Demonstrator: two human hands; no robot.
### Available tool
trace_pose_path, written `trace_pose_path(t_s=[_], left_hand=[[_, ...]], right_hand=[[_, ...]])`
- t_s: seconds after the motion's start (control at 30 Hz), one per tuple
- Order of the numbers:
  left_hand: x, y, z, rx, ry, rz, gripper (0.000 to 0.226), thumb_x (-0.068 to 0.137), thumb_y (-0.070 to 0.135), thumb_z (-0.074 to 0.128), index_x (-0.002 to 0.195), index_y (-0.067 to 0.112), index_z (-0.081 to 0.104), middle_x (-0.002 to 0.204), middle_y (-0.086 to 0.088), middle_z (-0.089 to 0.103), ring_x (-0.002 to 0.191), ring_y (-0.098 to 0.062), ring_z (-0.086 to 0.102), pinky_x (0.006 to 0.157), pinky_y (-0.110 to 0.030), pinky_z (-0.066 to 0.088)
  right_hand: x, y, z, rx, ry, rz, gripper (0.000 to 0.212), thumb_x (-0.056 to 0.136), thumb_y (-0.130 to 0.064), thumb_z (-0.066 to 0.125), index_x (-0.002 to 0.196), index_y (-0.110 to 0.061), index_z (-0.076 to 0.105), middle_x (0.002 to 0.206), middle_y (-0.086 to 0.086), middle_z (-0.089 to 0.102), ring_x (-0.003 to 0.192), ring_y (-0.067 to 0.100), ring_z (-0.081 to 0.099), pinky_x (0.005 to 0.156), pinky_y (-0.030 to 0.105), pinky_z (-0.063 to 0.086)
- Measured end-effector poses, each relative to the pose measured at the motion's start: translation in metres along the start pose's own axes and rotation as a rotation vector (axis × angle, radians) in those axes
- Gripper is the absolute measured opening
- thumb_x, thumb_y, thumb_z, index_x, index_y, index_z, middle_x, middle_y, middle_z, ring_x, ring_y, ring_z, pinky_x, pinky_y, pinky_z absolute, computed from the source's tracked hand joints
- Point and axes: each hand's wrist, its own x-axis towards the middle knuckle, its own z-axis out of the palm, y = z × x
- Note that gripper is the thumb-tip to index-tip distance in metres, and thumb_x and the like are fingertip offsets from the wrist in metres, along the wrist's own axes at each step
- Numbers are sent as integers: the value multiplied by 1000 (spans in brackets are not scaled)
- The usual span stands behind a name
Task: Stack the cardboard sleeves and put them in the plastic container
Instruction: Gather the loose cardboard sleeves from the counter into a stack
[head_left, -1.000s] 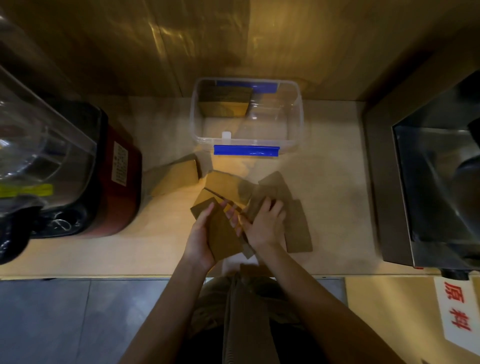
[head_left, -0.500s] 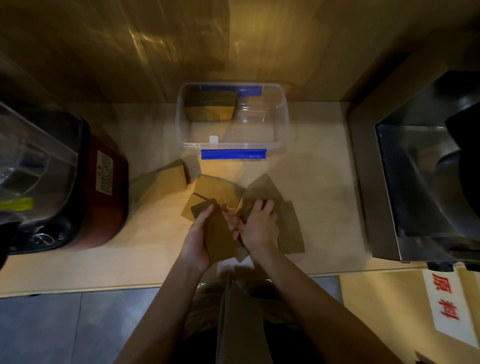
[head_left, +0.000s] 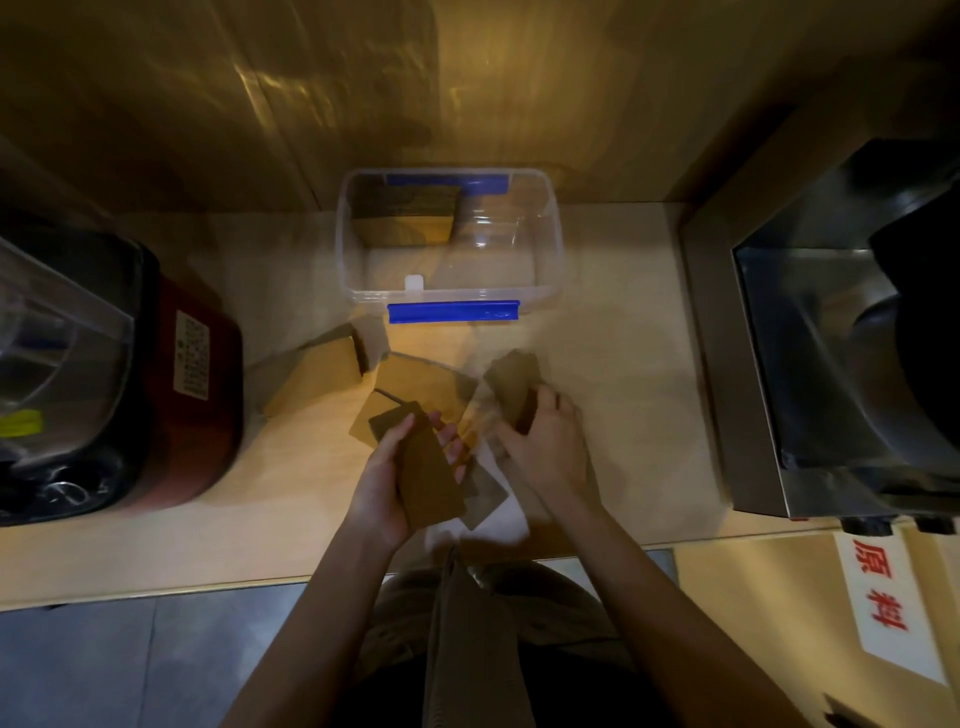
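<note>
Left hand cups a flat stack of cardboard sleeves over the counter, thumb on one edge, fingers on the other. Right hand grips another sleeve, blurred. More loose sleeves lie between the hands and the clear plastic container, which holds a small stack in its far-left corner. A red appliance sits left.

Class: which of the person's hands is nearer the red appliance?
Left. The left hand holds sleeves just right of the red appliance; the right hand is farther right.
</note>
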Motion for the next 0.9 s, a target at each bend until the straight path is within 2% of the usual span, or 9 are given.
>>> trace_pose_path(t_s=[0.2,0.33,0.43,0.53,0.7,0.8,0.9], left_hand=[[2,-3,4,8,-4,-14,50,59,37,76,102,18,60,81,0,64,72,-15,62,68,-30,52],[1,-5,5,36,-4,-10,49,57,38,77,99,19,60,80,1,64,72,-13,62,69,-29,51],[1,-6,2,54,11,-10,52,58,39,76,102,21,58,81,2,66,74,-13,63,68,-29,52],[1,-7,-1,61,3,1,45,63,40,73,100,21,57,82,2,65,75,-13,63,68,-30,52],[-3,-11,1,50,-17,15,39,66,40,70,97,20,58,82,2,65,73,-14,62,69,-30,52],[-5,-14,3,30,0,15,43,63,42,71,97,19,60,81,1,66,73,-14,63,68,-30,53],[-5,-17,4,33,10,14,48,62,47,71,100,20,58,82,1,66,75,-14,64,67,-31,53]], right_hand=[[7,20,4,-140,-7,-90,54,82,-33,59,127,-12,38,131,16,45,121,29,38,101,39,38],[5,27,10,-269,8,-150,52,82,-34,58,125,-10,40,132,16,43,121,30,38,104,39,34],[6,27,11,-288,33,-147,57,80,-38,61,126,-10,40,133,16,43,123,32,37,104,41,34],[9,27,10,-310,26,-145,51,81,-37,60,122,-11,42,131,16,44,121,32,38,102,40,34],[20,24,0,-287,-25,-115,60,76,-36,64,125,-8,42,129,20,45,120,35,36,101,39,32],[16,21,-11,-195,22,-113,65,75,-39,66,127,-8,43,130,19,46,122,34,34,103,39,30],[-2,16,-19,-78,88,-168,64,72,-44,69,123,-10,49,124,17,50,118,33,38,99,41,35]])
